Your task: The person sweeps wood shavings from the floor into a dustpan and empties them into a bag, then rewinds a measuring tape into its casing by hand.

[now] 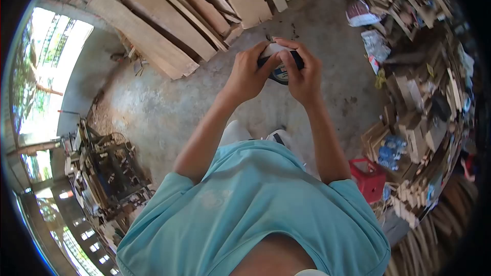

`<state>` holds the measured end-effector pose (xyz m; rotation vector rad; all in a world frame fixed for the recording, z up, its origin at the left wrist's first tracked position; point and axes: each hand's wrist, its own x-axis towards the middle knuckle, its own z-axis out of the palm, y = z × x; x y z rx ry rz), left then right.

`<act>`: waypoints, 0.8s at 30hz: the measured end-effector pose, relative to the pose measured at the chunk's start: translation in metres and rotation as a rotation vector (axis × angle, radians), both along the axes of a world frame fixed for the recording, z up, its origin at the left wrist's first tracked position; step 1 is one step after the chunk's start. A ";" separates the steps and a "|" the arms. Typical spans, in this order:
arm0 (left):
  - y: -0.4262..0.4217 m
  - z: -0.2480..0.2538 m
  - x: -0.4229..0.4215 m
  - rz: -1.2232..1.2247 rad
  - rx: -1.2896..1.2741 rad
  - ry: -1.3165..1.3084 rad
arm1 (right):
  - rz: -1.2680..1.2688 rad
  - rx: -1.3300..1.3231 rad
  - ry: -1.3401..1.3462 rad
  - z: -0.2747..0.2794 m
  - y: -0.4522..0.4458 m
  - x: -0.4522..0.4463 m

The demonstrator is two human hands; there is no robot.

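Note:
Both hands are raised in front of my body, over the concrete floor. My left hand (248, 71) and my right hand (305, 74) grip a round black object with a blue-and-pale label (281, 74) from its two sides. My thumbs lie close together on its near face, and the other fingers curl around the far side. A pale, whitish piece (276, 49) shows at the top between the hands. Whether it is part of the black object or separate, I cannot tell. My fingers hide much of both.
Long wooden boards (169, 30) lean or lie at the far side. A red plastic stool (368, 179) stands at the right, near piled wood scraps (414, 128), blue-tinted bottles (392, 152) and plastic bags (362, 11). Machinery (110, 166) is at the left, below a bright opening.

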<state>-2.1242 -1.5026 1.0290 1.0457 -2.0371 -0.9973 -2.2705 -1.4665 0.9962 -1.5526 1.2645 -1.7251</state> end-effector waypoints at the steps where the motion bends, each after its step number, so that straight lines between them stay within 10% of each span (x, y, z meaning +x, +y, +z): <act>1: -0.010 -0.001 0.001 0.016 0.016 0.001 | 0.008 -0.021 -0.013 -0.004 -0.015 0.000; 12: -0.145 -0.037 0.040 -0.190 0.527 0.680 | -0.128 0.080 -0.222 -0.005 -0.167 0.022; 24: -0.254 -0.039 0.016 0.401 0.089 0.681 | -0.285 -0.137 -0.164 -0.005 -0.301 0.077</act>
